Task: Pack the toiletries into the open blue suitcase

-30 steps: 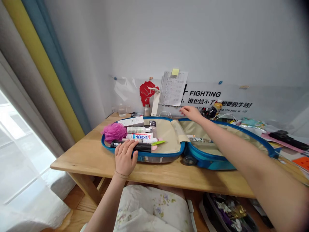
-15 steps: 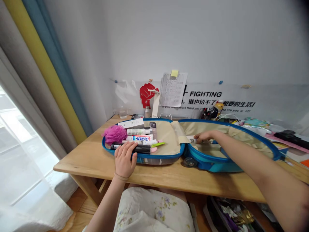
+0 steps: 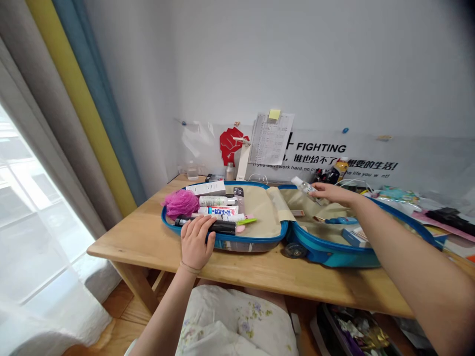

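A blue suitcase (image 3: 256,243) lies open on the wooden table. My right hand (image 3: 328,192) is closed on a small clear bottle (image 3: 305,186), raised over the right half. Below it in that half are scissors with blue handles (image 3: 339,220) and a blue and white box (image 3: 354,236). My left hand (image 3: 198,241) rests on the near rim of the left half, fingers lying over a black cylinder (image 3: 224,227). Around that are a pink bath puff (image 3: 181,203), a long white box (image 3: 206,188), a white bottle (image 3: 217,201), a toothpaste tube (image 3: 220,210) and a green item (image 3: 247,221).
Behind the suitcase stand a small jar (image 3: 229,171), a clear container (image 3: 192,171) and an orange-labelled bottle (image 3: 341,168). Plastic packets (image 3: 403,195) lie at the right. The wooden table's (image 3: 141,237) front edge is near my lap. An open bin (image 3: 352,329) is below.
My right hand has risen out of the right half with the clear bottle, uncovering the scissors. My left hand stays on the rim. The view has shifted slightly.
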Motion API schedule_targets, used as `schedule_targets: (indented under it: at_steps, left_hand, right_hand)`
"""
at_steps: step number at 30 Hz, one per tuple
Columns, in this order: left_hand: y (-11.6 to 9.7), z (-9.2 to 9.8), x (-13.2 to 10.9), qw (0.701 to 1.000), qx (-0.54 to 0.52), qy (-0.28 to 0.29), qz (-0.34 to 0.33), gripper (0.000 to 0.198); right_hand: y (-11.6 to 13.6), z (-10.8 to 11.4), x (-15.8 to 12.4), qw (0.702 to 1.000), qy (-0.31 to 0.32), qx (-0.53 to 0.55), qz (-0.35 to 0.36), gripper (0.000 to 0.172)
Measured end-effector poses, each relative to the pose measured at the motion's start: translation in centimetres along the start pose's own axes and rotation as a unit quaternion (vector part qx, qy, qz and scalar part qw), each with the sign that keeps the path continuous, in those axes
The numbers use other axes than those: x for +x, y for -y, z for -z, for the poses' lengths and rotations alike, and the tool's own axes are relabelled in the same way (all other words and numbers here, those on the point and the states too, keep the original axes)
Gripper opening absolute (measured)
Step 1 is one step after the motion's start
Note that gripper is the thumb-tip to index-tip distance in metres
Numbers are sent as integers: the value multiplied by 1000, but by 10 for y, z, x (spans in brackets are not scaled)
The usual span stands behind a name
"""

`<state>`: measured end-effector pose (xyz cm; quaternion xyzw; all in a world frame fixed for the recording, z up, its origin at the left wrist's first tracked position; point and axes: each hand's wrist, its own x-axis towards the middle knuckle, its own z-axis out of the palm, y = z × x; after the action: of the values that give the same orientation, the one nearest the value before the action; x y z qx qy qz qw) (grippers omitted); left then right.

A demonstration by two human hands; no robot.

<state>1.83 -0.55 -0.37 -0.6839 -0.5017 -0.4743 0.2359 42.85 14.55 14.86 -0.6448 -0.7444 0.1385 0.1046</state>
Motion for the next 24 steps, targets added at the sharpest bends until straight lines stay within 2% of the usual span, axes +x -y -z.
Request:
schedule_targets:
  at_steps: [2,4,9,12,16,24]
  left_hand:
    - [0,0,0,1000,3,-6,-4,36]
    - [0,0,0,1000,5,-10,-9,35]
    - [1,1,0,1000,4,-5,-7,36]
    - [3,0,-1,1000,4,0,-9,37]
    - [3,0,-1,1000,9,-4,-13,37]
    - [2,0,1,1000,11,-12,-21,35]
  right_hand:
    - [31,-1,-1,998,-2,16,53,56]
    - [73,-14,-1,989,-5,5,149,53]
    - [179,-84,1,969,19,-24,247,45]
    - [218,-122,5,963,15,-46,265,45]
    - [237,-145,10,959,7,-60,278,44]
    - [233,-150,4,956,-22,-29,290,41]
